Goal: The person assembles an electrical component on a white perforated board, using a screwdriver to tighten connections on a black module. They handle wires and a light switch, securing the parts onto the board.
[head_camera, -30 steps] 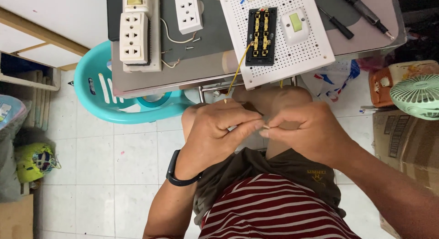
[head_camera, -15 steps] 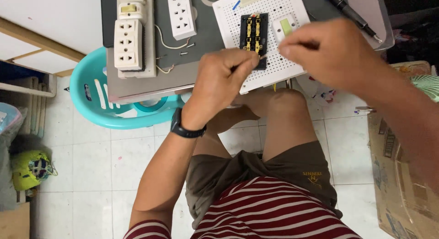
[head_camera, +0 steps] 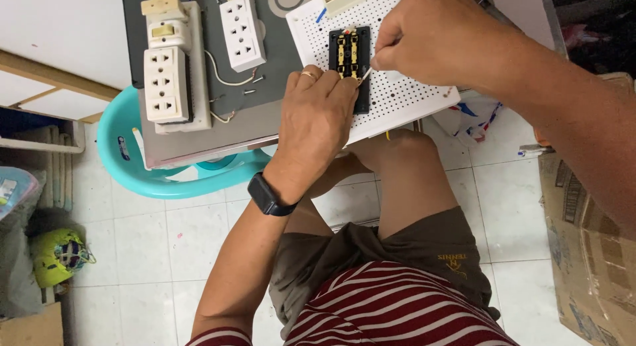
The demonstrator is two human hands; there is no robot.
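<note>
The left hand (head_camera: 317,124) lay knuckles-up on the white pegboard (head_camera: 404,101), its fingers curled narrow and pressing the lower edge of the black socket core (head_camera: 351,61) to steady it. The right hand (head_camera: 430,35) came in from two o'clock, fingers pinched shut on a pale wire (head_camera: 366,73) whose tip touched the core's brass strips. The core sat at twelve o'clock from the left hand, flat on the board, brass contacts bare and no cover on it.

Judged from this, wiring was under way: I could not tell whether the wire was seated. At nine o'clock, on the grey tray (head_camera: 199,141), lay three white outlets (head_camera: 169,81) with loose wire ends beside them, seemingly untouched, and a teal basin (head_camera: 152,177) below.
</note>
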